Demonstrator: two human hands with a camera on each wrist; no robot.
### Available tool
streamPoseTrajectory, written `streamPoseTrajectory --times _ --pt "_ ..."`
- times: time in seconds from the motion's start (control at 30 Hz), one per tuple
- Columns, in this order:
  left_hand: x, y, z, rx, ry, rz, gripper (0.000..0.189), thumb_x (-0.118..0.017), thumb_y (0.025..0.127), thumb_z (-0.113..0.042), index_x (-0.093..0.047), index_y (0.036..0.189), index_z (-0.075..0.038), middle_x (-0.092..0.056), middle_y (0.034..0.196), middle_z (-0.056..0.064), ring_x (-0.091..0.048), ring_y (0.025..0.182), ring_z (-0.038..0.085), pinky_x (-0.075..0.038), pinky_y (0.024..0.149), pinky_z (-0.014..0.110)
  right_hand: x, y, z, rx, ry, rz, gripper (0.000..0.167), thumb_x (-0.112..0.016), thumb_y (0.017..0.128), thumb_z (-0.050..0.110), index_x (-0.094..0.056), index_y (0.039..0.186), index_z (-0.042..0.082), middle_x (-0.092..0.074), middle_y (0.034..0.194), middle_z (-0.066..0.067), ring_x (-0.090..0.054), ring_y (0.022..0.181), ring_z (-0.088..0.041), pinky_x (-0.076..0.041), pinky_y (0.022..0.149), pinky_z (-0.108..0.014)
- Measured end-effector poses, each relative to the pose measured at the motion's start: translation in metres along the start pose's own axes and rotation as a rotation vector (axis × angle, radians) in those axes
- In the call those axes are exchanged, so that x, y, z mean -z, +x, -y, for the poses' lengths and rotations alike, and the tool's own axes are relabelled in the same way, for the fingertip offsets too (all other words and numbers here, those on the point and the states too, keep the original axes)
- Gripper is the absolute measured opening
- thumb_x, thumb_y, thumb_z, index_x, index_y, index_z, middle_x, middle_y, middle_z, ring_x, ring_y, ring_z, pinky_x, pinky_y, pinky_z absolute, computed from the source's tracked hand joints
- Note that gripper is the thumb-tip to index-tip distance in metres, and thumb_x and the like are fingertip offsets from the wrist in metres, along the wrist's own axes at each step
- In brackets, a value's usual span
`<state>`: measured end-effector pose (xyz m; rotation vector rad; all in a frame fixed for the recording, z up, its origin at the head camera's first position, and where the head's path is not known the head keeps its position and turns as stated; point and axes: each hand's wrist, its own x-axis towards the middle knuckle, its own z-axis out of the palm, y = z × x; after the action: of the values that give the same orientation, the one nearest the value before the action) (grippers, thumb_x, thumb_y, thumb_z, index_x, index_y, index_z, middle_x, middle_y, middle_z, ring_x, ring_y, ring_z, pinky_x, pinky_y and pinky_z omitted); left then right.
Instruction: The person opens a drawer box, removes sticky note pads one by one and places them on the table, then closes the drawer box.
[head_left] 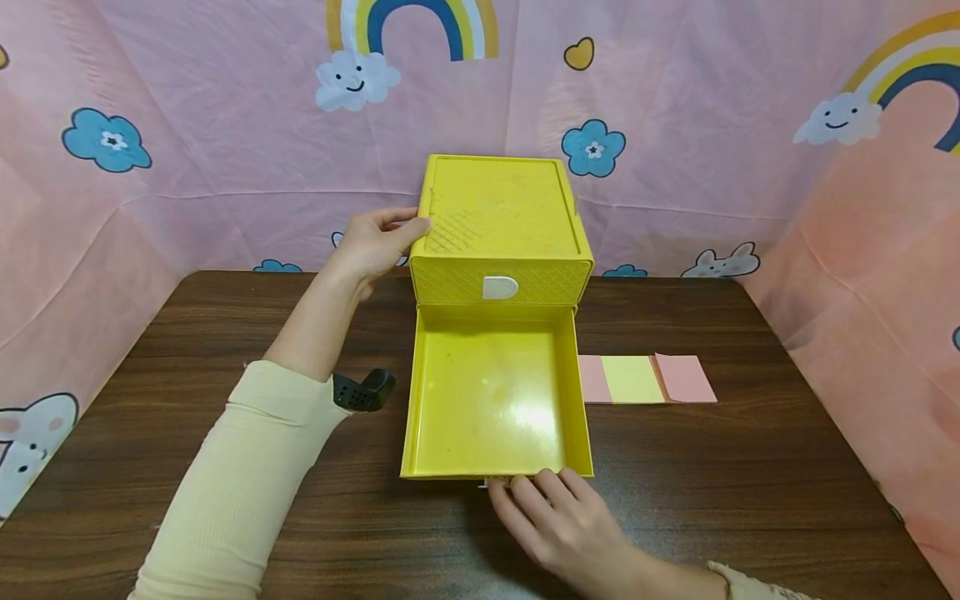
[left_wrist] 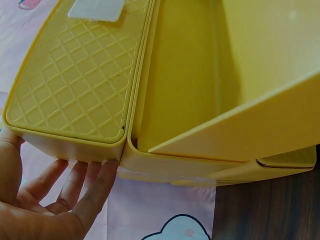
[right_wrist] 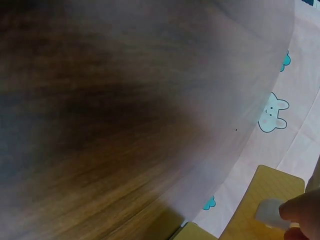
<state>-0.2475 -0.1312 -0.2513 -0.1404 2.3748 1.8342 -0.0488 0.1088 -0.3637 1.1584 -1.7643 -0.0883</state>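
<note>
A yellow plastic drawer box (head_left: 501, 207) stands on the table with its lower drawer (head_left: 491, 400) pulled far out, the bare inside floor showing. My left hand (head_left: 378, 246) steadies the box's upper left side, thumb on the top edge. In the left wrist view the left fingers (left_wrist: 72, 186) lie fairly straight against the side wall below the quilted front. My right hand (head_left: 558, 525) is at the drawer's front edge and pinches its white pull tab (right_wrist: 270, 212), seen in the right wrist view. The upper drawer's white tab (head_left: 500, 287) is untouched.
Pink and yellow sticky notes (head_left: 633, 380) lie in a row on the dark wood table (head_left: 712, 467), right beside the drawer. A patterned pink cloth (head_left: 247, 117) hangs behind and along both sides. A black band (head_left: 363, 390) is on the left wrist.
</note>
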Motion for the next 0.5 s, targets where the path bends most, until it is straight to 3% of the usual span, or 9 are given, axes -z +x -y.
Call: streamPoseTrajectory --times 0.5 --pt "0.0000 0.0003 0.0004 -0.008 -0.015 0.003 0.049 -0.058 0.090 -0.034 -0.048 0.136 -0.021 -0.049 0.118 0.003 -0.056 0.103 0.018 -0.054 0.082 0.033 -0.0061 0.0019 -0.0011 0.021 -0.045 -0.053 0.024 -0.043 0.090 0.002 -0.064 0.081 0.011 -0.053 0.070 0.002 -0.039 0.052 -0.012 -0.027 0.045 -0.018"
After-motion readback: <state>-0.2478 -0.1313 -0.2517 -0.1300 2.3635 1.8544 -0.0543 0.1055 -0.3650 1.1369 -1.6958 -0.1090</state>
